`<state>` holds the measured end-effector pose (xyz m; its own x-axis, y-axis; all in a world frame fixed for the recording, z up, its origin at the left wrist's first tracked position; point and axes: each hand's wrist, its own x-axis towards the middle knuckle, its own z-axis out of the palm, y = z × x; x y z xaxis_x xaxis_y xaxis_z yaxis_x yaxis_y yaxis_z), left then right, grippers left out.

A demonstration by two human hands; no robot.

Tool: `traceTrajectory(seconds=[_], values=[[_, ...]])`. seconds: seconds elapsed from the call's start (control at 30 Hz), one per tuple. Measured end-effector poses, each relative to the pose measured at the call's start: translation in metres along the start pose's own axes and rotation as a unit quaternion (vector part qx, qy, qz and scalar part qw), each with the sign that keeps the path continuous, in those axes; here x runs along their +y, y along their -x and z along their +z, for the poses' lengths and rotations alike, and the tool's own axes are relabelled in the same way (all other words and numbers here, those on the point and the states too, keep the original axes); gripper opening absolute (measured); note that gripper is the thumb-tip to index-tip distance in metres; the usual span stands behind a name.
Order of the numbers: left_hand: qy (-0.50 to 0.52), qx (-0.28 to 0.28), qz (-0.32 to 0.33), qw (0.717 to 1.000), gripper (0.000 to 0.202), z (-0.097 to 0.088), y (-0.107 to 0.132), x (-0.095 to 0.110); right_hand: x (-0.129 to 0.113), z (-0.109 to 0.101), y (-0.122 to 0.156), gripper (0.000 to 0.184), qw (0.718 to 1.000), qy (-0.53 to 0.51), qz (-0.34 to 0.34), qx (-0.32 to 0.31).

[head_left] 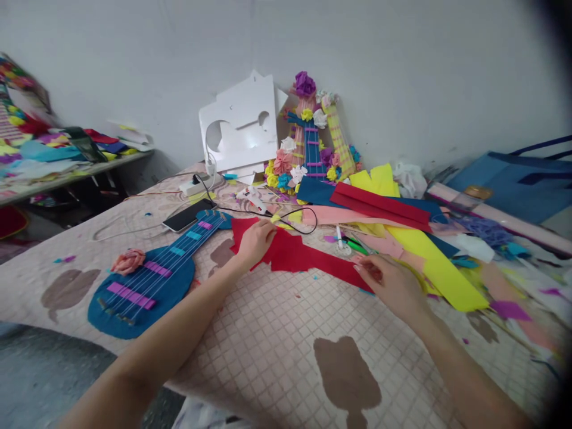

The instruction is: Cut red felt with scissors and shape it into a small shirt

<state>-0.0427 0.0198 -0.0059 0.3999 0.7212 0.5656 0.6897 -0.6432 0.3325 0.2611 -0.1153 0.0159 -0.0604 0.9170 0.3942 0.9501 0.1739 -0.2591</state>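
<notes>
Red crepe paper (290, 253) lies in overlapping pieces across the middle of the table, with a long strip stretching to the right. My left hand (257, 241) is closed on the paper's left part, fingers curled down. At the strip's right end, my right hand (395, 286) pinches the red paper between thumb and fingers. A small blue paper-covered guitar (143, 286) with purple bars, strings and a pink paper rose (128, 261) lies left of my left arm. Green-handled scissors (357, 245) rest just beyond my right hand, partly covered.
Behind the red paper are a white glue gun (252, 198) with its cord, a phone (190, 215) and a power strip (199, 186). Decorated guitars (315, 149) lean on the wall beside white cut-out boards (243, 125). Yellow paper (440, 268) and scraps crowd the right side.
</notes>
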Motion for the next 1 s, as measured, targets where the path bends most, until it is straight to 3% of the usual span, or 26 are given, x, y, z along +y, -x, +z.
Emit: traceTrajectory(seconds=[0.1, 0.2, 0.27, 0.33, 0.43, 0.53, 0.6, 0.73, 1.0], values=[[0.057, -0.001, 0.045, 0.997, 0.018, 0.007, 0.003, 0.014, -0.005, 0.004, 0.001, 0.017, 1.000, -0.001, -0.027, 0.006], [0.081, -0.066, 0.141, 0.984, 0.021, 0.015, 0.009, 0.030, -0.009, 0.008, 0.003, 0.014, 0.999, -0.002, -0.055, 0.000], [0.074, -0.091, 0.173, 0.978, 0.021, 0.017, 0.012, 0.037, -0.011, 0.010, 0.004, 0.013, 0.998, -0.007, -0.058, -0.008], [0.063, -0.082, 0.156, 0.982, 0.021, 0.013, 0.012, 0.039, -0.013, 0.012, 0.005, 0.014, 0.998, -0.012, -0.056, -0.017], [0.055, -0.055, 0.072, 0.994, 0.019, 0.000, 0.009, 0.032, -0.017, 0.012, 0.006, 0.016, 0.998, -0.012, -0.045, -0.030], [0.028, -0.090, 0.021, 0.995, 0.014, -0.013, 0.007, 0.019, -0.025, 0.011, 0.007, 0.016, 0.998, -0.023, -0.038, -0.052], [0.007, -0.125, 0.006, 0.992, 0.011, -0.017, 0.007, 0.012, -0.029, 0.010, 0.008, 0.016, 0.997, -0.031, -0.044, -0.064], [0.006, -0.172, -0.020, 0.985, 0.032, -0.017, 0.010, 0.006, -0.034, 0.011, 0.009, 0.017, 0.995, -0.030, -0.059, -0.070], [0.005, -0.165, -0.057, 0.985, 0.025, -0.015, 0.012, 0.011, -0.031, 0.014, 0.011, 0.016, 0.993, -0.031, -0.073, -0.093]])
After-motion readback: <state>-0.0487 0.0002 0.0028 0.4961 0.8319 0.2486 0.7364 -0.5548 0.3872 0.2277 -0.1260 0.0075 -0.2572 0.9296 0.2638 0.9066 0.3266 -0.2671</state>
